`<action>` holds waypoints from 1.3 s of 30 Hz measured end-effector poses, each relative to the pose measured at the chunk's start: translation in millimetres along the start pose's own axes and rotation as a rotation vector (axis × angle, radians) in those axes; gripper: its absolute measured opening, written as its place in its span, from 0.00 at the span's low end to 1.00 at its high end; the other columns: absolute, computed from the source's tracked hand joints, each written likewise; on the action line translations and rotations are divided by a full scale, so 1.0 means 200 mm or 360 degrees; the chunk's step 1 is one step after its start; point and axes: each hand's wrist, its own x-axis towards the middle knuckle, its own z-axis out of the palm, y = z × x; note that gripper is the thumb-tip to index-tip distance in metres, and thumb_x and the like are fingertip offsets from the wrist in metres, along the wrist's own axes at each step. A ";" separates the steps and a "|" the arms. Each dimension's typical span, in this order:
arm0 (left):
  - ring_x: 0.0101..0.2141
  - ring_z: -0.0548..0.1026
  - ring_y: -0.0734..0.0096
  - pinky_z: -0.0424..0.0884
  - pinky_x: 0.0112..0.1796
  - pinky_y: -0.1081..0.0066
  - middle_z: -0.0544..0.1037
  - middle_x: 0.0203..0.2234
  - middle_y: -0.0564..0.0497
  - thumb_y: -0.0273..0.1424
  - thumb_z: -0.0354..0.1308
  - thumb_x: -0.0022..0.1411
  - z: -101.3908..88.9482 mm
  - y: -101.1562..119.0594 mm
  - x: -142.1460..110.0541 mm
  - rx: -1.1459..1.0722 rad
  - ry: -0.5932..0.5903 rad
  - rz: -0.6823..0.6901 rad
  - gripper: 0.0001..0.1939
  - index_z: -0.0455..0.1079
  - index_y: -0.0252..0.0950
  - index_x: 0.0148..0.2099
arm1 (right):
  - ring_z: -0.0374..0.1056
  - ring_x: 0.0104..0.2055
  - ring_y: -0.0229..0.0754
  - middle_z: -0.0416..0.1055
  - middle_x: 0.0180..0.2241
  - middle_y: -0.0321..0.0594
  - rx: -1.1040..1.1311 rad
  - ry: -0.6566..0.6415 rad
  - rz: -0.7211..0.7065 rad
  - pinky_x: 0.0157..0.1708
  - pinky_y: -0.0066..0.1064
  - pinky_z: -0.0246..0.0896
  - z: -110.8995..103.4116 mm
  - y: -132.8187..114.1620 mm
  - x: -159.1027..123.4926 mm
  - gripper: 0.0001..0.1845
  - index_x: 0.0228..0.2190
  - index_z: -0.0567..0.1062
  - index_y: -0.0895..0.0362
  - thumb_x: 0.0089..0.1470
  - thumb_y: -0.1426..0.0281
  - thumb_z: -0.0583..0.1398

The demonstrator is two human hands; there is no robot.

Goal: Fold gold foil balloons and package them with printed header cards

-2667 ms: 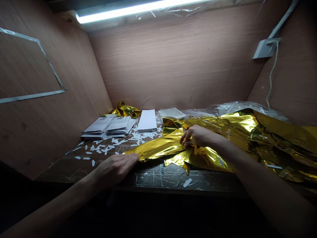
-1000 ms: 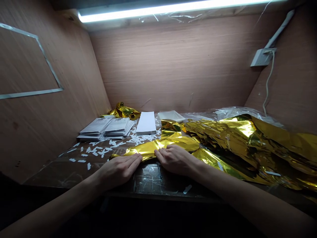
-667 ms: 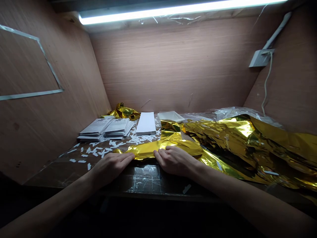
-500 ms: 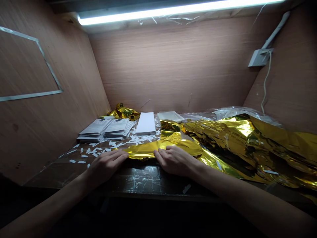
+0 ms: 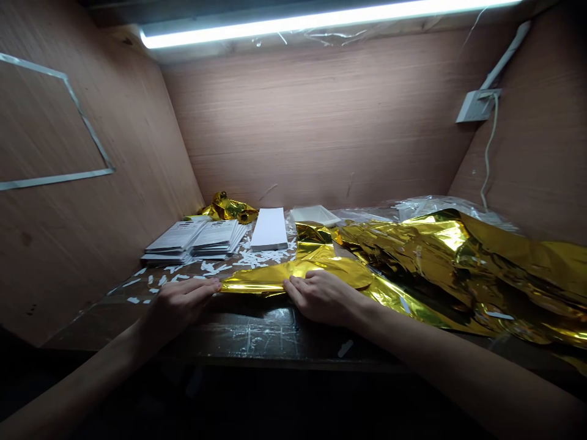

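A folded band of gold mirror foil [image 5: 275, 282] lies along the front of the dark table [image 5: 261, 330], joining a large crumpled mass of the same foil [image 5: 440, 263] on the right. My right hand [image 5: 323, 298] rests flat on the band's front edge, holding nothing in a closed grip. My left hand [image 5: 177, 307] lies on the table, its fingertips at the band's pointed left end. Neither hand grips the foil.
Two stacks of printed cards [image 5: 195, 239] and a white rectangular pack [image 5: 269, 229] stand at the back, among scattered white paper scraps [image 5: 257, 260]. Behind them are crumpled foil [image 5: 227, 209], a white tray [image 5: 314, 215] and plastic film [image 5: 426, 208]. Wooden walls enclose the table.
My left hand has slid left along the table, off the top of the foil band to its tip. My right hand has moved from the foil mass to the band's edge and stayed there lately.
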 end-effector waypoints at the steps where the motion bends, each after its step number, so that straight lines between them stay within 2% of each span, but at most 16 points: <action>1: 0.39 0.84 0.64 0.82 0.41 0.70 0.85 0.39 0.49 0.25 0.60 0.68 0.00 0.01 0.00 0.0001 -0.0010 -0.0016 0.07 0.78 0.37 0.44 | 0.67 0.27 0.42 0.73 0.30 0.45 -0.0002 -0.0004 -0.0006 0.28 0.36 0.57 0.00 0.00 0.00 0.17 0.39 0.72 0.63 0.67 0.82 0.45; 4: 0.43 0.84 0.59 0.82 0.45 0.64 0.85 0.40 0.48 0.26 0.58 0.69 0.02 0.05 0.03 0.0053 -0.0086 -0.0110 0.07 0.78 0.36 0.42 | 0.67 0.27 0.42 0.73 0.31 0.45 0.0006 0.0018 -0.0009 0.28 0.36 0.56 0.00 0.00 0.00 0.16 0.38 0.72 0.63 0.67 0.82 0.46; 6: 0.46 0.83 0.58 0.81 0.48 0.61 0.85 0.44 0.47 0.26 0.58 0.69 0.03 0.09 0.07 0.0078 -0.0124 -0.0124 0.08 0.78 0.36 0.46 | 0.68 0.27 0.42 0.74 0.31 0.45 0.0016 0.0032 0.0007 0.28 0.35 0.55 0.01 0.00 0.01 0.16 0.37 0.72 0.63 0.67 0.82 0.46; 9: 0.47 0.83 0.60 0.79 0.52 0.60 0.84 0.45 0.47 0.25 0.57 0.70 0.06 0.14 0.12 0.0015 -0.0114 0.0018 0.10 0.78 0.35 0.49 | 0.69 0.28 0.42 0.75 0.31 0.44 0.0033 0.0020 0.0027 0.28 0.35 0.54 0.01 0.01 0.01 0.16 0.37 0.73 0.62 0.68 0.81 0.46; 12: 0.43 0.84 0.63 0.80 0.49 0.63 0.86 0.41 0.50 0.23 0.55 0.70 0.06 0.17 0.14 -0.0032 -0.0095 0.0098 0.11 0.80 0.36 0.46 | 0.69 0.28 0.42 0.76 0.29 0.43 0.0093 0.0009 0.0091 0.27 0.35 0.51 0.00 0.01 0.00 0.16 0.36 0.73 0.61 0.68 0.80 0.47; 17: 0.40 0.85 0.63 0.81 0.48 0.63 0.86 0.39 0.51 0.23 0.55 0.69 0.06 0.16 0.12 -0.0011 -0.0123 0.0021 0.13 0.81 0.38 0.44 | 0.70 0.26 0.42 0.76 0.26 0.41 0.0133 0.0019 0.0107 0.26 0.35 0.48 -0.01 0.00 0.00 0.15 0.34 0.73 0.59 0.68 0.79 0.49; 21: 0.40 0.85 0.62 0.81 0.46 0.63 0.86 0.39 0.51 0.26 0.57 0.69 0.05 0.09 0.03 -0.0009 -0.0159 -0.0091 0.11 0.82 0.39 0.43 | 0.72 0.27 0.44 0.77 0.28 0.42 0.0143 -0.0101 0.0105 0.27 0.36 0.49 -0.03 0.01 0.01 0.11 0.36 0.74 0.60 0.65 0.80 0.52; 24: 0.40 0.85 0.58 0.82 0.43 0.63 0.86 0.40 0.50 0.30 0.60 0.67 0.03 -0.01 -0.04 -0.0084 -0.0163 -0.0322 0.09 0.82 0.41 0.43 | 0.73 0.28 0.45 0.78 0.28 0.42 0.0193 -0.0175 0.0147 0.28 0.36 0.51 -0.04 0.01 0.01 0.10 0.37 0.74 0.60 0.65 0.78 0.53; 26: 0.40 0.85 0.55 0.83 0.41 0.61 0.86 0.41 0.48 0.32 0.62 0.64 0.01 -0.07 -0.06 -0.0256 -0.0163 -0.0655 0.08 0.83 0.41 0.41 | 0.73 0.29 0.45 0.78 0.29 0.42 0.0210 -0.0192 0.0160 0.28 0.36 0.51 -0.05 0.01 0.02 0.11 0.37 0.75 0.59 0.66 0.78 0.53; 29: 0.39 0.85 0.51 0.84 0.33 0.62 0.84 0.45 0.41 0.33 0.65 0.60 0.00 -0.10 -0.03 -0.0771 -0.0171 -0.1261 0.07 0.80 0.36 0.32 | 0.73 0.28 0.45 0.78 0.29 0.43 0.0201 -0.0174 0.0135 0.28 0.36 0.51 -0.05 0.01 0.02 0.13 0.37 0.75 0.60 0.67 0.78 0.51; 30: 0.39 0.85 0.51 0.84 0.31 0.63 0.83 0.48 0.39 0.33 0.65 0.60 0.01 -0.10 -0.01 -0.0978 -0.0163 -0.1405 0.07 0.78 0.35 0.31 | 0.73 0.28 0.45 0.78 0.29 0.44 0.0195 -0.0159 0.0120 0.27 0.36 0.51 -0.05 0.01 0.02 0.13 0.37 0.75 0.60 0.67 0.78 0.51; 32: 0.40 0.85 0.51 0.84 0.30 0.64 0.79 0.54 0.36 0.31 0.67 0.59 0.03 -0.09 0.04 -0.1361 -0.0150 -0.1524 0.06 0.76 0.34 0.35 | 0.72 0.27 0.44 0.77 0.29 0.44 0.0196 -0.0131 0.0101 0.27 0.36 0.51 -0.04 0.01 0.02 0.14 0.37 0.74 0.60 0.67 0.79 0.50; 34: 0.47 0.83 0.49 0.84 0.36 0.62 0.75 0.58 0.35 0.30 0.69 0.57 0.06 -0.09 0.08 -0.1625 -0.0182 -0.1445 0.14 0.77 0.35 0.46 | 0.71 0.27 0.43 0.77 0.28 0.44 0.0232 -0.0101 0.0104 0.28 0.35 0.53 -0.02 0.02 0.01 0.15 0.38 0.74 0.61 0.67 0.79 0.49; 36: 0.56 0.76 0.45 0.81 0.46 0.55 0.73 0.60 0.33 0.30 0.72 0.55 0.10 -0.11 0.11 -0.1748 -0.0276 -0.1252 0.24 0.76 0.36 0.55 | 0.71 0.28 0.42 0.77 0.29 0.44 0.0306 -0.0031 0.0132 0.30 0.34 0.57 0.00 0.03 -0.01 0.14 0.40 0.75 0.61 0.68 0.78 0.49; 39: 0.63 0.67 0.41 0.73 0.56 0.46 0.69 0.64 0.36 0.34 0.74 0.54 0.16 -0.19 0.18 -0.1879 -0.0448 -0.1033 0.29 0.76 0.41 0.59 | 0.73 0.32 0.41 0.79 0.34 0.46 0.0429 0.0135 0.0204 0.35 0.32 0.61 0.04 0.06 -0.03 0.14 0.43 0.76 0.60 0.67 0.78 0.51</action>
